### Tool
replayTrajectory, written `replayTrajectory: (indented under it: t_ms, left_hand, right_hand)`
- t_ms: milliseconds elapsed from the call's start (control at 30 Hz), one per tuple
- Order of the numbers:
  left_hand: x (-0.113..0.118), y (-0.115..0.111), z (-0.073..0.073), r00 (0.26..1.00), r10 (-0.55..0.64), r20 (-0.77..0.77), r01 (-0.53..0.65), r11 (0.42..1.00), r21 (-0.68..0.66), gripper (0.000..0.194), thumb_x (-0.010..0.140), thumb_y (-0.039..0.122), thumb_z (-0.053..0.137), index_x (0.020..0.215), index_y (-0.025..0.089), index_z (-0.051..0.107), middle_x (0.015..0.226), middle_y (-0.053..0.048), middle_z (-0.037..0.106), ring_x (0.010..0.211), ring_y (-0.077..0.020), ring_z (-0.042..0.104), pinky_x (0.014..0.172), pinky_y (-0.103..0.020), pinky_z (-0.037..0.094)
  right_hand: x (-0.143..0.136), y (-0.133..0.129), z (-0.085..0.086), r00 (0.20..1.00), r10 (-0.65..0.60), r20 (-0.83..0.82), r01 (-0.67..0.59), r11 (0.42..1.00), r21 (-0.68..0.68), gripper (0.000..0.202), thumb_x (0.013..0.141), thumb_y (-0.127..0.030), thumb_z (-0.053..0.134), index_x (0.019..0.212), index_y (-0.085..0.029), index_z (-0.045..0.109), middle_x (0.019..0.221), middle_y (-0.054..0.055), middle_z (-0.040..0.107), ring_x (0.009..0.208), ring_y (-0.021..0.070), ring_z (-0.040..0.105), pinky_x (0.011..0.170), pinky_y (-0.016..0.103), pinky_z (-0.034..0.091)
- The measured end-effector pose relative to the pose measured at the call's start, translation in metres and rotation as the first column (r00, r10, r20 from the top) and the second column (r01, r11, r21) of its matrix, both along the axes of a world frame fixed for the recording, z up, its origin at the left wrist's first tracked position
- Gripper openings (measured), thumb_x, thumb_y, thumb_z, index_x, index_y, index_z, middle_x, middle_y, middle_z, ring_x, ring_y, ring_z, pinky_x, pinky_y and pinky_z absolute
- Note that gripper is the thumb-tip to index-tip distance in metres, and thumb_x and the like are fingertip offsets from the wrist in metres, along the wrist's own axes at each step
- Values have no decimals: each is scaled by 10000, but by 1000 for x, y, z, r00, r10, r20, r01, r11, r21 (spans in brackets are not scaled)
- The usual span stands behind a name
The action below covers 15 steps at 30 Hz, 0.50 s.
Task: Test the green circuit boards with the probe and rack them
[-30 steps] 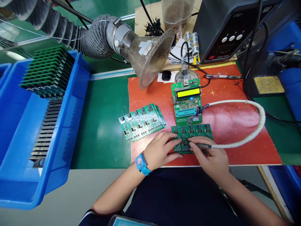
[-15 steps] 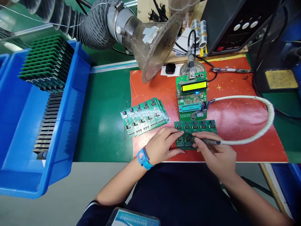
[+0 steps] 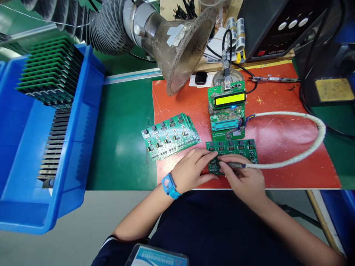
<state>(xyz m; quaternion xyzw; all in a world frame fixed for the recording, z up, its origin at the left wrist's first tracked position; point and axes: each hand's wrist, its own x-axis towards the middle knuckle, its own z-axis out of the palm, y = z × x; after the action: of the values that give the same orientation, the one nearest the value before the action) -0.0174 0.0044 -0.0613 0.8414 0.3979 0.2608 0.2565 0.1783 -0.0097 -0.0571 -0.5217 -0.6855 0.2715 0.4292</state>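
A green circuit board panel (image 3: 241, 146) with several small displays lies on the red mat. My left hand (image 3: 194, 168) holds its left end, fingertips on top and thumb at the front edge. Pinched in my right hand (image 3: 245, 181) is a dark probe (image 3: 235, 165), over the left part of the panel; its tip is hidden by the fingers. A white sleeved cable (image 3: 299, 157) loops from the probe to the programmer board (image 3: 227, 111), which has a lit yellow-green screen (image 3: 230, 99). Left of it lies a stack of similar panels (image 3: 169, 136).
A blue bin (image 3: 95, 81) at the left holds a stack of green boards (image 3: 52, 70). The fume extractor hood (image 3: 188, 51) hangs over the back of the mat. A black station (image 3: 271, 33), a pen-like tool (image 3: 274, 79) and a yellow sponge (image 3: 334, 89) are at the back right.
My right hand and the probe have moved left along the panel, closer to my left hand. My left hand stays on the panel. The camera view has shifted slightly.
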Motion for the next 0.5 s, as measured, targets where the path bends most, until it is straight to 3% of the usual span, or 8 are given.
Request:
replayTrajectory:
  t_ms: [267, 500]
  left_hand:
    - [0, 0, 1, 1000, -8, 3, 8, 1000, -13, 626, 904, 475, 645, 1418, 187, 434, 1215, -130, 617, 1143, -261, 603, 983, -438, 540]
    - [0, 0, 0, 1000, 3, -2, -3, 1000, 21, 644, 894, 471, 659, 1424, 197, 418, 1196, -129, 621, 1111, -266, 617, 951, -438, 555]
  right_hand:
    - [-4, 4, 2, 999, 15, 40, -16, 999, 27, 60, 918, -211, 611, 930, -220, 669, 875, 49, 734, 810, 198, 723, 691, 315, 618]
    - [-6, 2, -2, 1000, 9, 12, -10, 998, 68, 73, 919, -177, 605, 928, -217, 666, 862, 40, 730, 792, 184, 719, 713, 309, 621]
